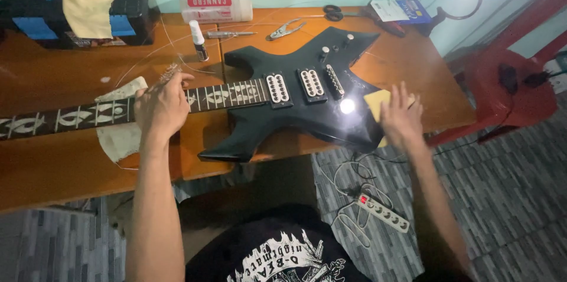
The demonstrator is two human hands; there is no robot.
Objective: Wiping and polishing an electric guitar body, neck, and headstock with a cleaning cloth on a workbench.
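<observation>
Guitar (295, 105), one: left hand (160, 108) grips neck; right hand (400, 118) presses one yellow cloth (376, 100), fingers seemingly flat.

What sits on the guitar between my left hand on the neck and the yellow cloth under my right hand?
In the head view, three pickups on the black guitar body lie between the left hand and the yellow cloth under the right hand.
</observation>
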